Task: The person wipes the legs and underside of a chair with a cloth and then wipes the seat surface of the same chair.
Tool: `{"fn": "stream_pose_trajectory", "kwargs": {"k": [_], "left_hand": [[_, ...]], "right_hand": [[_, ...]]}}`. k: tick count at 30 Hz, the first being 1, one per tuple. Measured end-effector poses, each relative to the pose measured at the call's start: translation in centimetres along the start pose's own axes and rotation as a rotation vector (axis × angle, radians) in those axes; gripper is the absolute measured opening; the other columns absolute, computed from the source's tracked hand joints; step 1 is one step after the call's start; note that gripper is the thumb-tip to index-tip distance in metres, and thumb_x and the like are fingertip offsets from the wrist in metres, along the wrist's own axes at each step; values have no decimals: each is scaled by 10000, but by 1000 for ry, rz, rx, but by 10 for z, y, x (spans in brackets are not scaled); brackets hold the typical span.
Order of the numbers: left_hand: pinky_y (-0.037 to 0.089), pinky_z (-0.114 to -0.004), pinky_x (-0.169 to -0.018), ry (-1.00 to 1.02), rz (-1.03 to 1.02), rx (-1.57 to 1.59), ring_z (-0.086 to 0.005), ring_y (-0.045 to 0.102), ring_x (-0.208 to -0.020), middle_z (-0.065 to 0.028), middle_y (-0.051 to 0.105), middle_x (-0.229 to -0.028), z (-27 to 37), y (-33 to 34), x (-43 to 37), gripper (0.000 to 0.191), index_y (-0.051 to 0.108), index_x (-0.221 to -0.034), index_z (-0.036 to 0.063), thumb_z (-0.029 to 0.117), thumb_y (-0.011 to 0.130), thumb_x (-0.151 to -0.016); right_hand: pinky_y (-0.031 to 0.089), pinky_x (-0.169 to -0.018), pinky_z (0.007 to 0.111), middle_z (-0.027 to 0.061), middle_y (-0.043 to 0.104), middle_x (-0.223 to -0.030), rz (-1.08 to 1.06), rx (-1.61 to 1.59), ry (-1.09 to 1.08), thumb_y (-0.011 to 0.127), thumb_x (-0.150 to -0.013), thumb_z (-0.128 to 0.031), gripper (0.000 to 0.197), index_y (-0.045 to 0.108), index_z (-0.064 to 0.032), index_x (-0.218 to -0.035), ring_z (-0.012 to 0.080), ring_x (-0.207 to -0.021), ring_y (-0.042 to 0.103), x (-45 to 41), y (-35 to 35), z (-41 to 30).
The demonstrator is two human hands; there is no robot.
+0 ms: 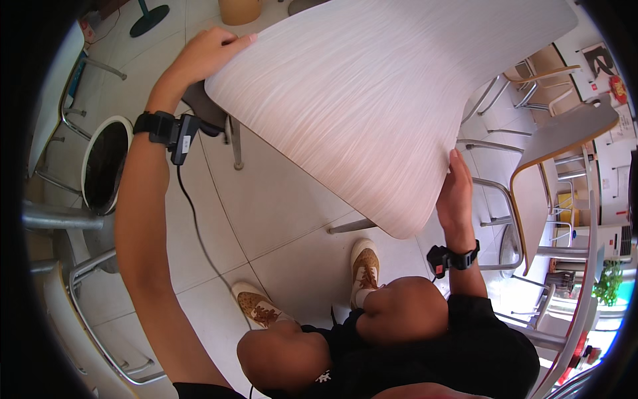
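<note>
Before me stands a table with a pale wood-grain top (339,119), rounded corners and metal legs. My left hand (212,52) holds its edge near the far left corner, thumb on the top, the other fingers partly hidden. At the right edge, my right hand (454,197) grips the side near the closest corner, with part of the hand hidden by the edge. Each wrist wears a black strap with a small device: the left device (184,139) trails a black cable, and the right device (438,261) sits beside my knee.
Bent-wood chairs with metal frames, one with a grey backrest (568,127), crowd the right. A round bin (107,164) with a white rim stands left, near another chair frame (82,299). My shoes (366,264) rest on the tiled floor (279,249) below the table's near edge.
</note>
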State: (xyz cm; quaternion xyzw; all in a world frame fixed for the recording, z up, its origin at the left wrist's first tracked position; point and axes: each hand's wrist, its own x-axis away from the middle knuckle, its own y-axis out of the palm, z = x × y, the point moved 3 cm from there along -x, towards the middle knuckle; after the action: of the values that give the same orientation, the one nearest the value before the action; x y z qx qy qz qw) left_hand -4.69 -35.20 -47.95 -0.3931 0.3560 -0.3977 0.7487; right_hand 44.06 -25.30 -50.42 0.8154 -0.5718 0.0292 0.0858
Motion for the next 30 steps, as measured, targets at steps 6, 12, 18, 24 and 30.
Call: {"fn": "stream_pose_trajectory", "kwargs": {"k": [6, 12, 18, 24, 30], "left_hand": [[493, -289, -759, -77, -149, 618, -162, 656, -822, -102, 704, -936, 11, 25, 4, 608, 704, -1122, -40, 539, 608, -963], [459, -261, -695, -189, -121, 911, -104, 603, -744, -32, 653, -810, 17, 27, 43, 425, 698, -926, 4, 428, 675, -947], [352, -230, -589, -314, 189, 1102, -42, 456, -653, 52, 523, -714, 41, 18, 143, 295, 589, -744, 56, 242, 713, -937], [309, -222, -568, -459, 363, 1012, -23, 391, -619, 70, 467, -673, 50, 18, 208, 324, 545, -735, 50, 217, 657, -989], [205, -245, -550, -551, 502, 937, -20, 259, -620, 94, 318, -658, 80, 28, 231, 423, 384, -694, 81, 217, 644, -999]], "right_hand": [[568, -927, 354, 178, 610, -1296, 75, -203, -35, 573, -1021, -180, 444, 465, 33, -1396, 244, -1115, 656, 9, 37, 1], [599, -868, 345, 167, 674, -1175, 90, -232, 37, 572, -1000, -214, 455, 483, 18, -1381, 242, -978, 712, 8, 21, 10], [583, -792, 283, 146, 697, -1115, 7, -184, 57, 575, -980, -251, 447, 533, 11, -1340, 203, -917, 721, -1, 13, -20], [561, -783, 259, 130, 701, -1115, -164, -17, -54, 601, -965, -261, 526, 526, 37, -1391, 162, -888, 708, -55, 33, -46], [555, -817, 246, 136, 694, -1172, -304, 157, -78, 660, -953, -305, 646, 473, 46, -1462, 140, -948, 703, -136, 48, -59]]}}
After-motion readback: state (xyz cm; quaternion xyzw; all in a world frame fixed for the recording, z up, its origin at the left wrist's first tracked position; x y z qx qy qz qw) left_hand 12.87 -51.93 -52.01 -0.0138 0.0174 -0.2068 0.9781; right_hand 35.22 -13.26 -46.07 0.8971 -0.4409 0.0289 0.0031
